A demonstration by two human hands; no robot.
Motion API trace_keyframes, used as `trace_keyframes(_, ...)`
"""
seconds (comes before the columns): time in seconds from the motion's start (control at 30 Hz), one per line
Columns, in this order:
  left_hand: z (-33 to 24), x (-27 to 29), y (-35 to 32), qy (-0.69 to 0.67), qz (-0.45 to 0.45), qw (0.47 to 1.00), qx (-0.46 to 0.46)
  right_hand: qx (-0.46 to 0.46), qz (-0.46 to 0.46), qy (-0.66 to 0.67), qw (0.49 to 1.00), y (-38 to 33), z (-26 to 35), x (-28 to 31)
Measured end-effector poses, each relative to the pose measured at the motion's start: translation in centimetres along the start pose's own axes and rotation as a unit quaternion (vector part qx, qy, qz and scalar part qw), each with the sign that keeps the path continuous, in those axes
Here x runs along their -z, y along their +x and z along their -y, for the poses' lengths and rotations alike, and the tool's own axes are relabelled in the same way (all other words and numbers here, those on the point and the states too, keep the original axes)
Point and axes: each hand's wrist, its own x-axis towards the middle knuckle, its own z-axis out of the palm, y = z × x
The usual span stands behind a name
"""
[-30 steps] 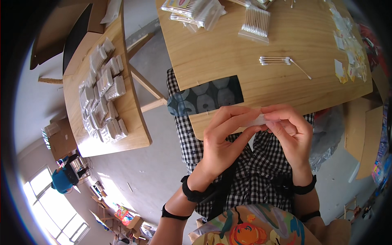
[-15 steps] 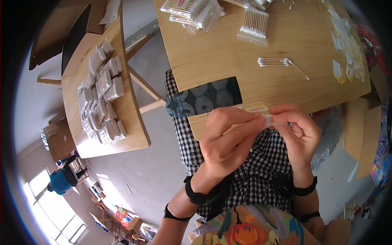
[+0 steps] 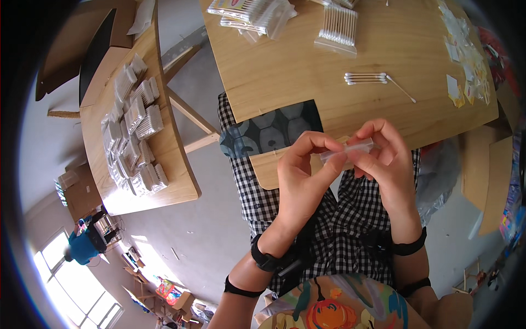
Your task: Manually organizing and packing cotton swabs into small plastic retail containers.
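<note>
Between my two hands is a small clear plastic bag [image 3: 359,146], held near the table's front edge above my lap. My left hand [image 3: 308,175] pinches one end of its rim between thumb and forefinger. The thumb and fingers of my right hand [image 3: 383,159] grip the other end. Fingers hide most of the bag, so its contents cannot be made out. Beyond my hands a small row of cotton swabs [image 3: 366,78] lies on the table, with a single swab [image 3: 401,89] slanting away at its right end.
A filled bag of swabs [image 3: 338,27] and a stack of packs [image 3: 255,16] lie at the back. Flat bags [image 3: 466,60] line the right edge. A dark patterned sheet [image 3: 279,129] is on the near left. Many packs [image 3: 134,131] cover the left table [image 3: 178,181]. A person [image 3: 85,247] is far left.
My hands have turned: the left thumb now shows on the near side, and both thumbs meet at the bag's rim. The bag has tipped so its edge faces up. The view has shifted slightly.
</note>
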Motion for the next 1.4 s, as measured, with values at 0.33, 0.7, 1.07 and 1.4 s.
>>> trace_keyframes(0.33,0.7,0.6,0.0,0.028,-0.013,0.996,-0.084,-0.037,0.013,-0.019,0.999,1.0,0.6,0.8)
trace_keyframes(0.7,0.7,0.7,-0.7,0.100,-0.002,0.984,-0.148,0.052,0.007,-0.011,0.999,-0.7,-0.8,0.5)
trace_keyframes(1.07,0.1,0.9,-1.3,0.211,-0.028,0.943,-0.256,0.169,0.000,-0.121,0.978,-1.7,-1.7,1.0)
trace_keyframes(1.4,0.4,0.5,-2.5,0.215,-0.046,0.930,-0.294,0.181,-0.018,-0.082,0.980,-3.0,-2.1,1.0)
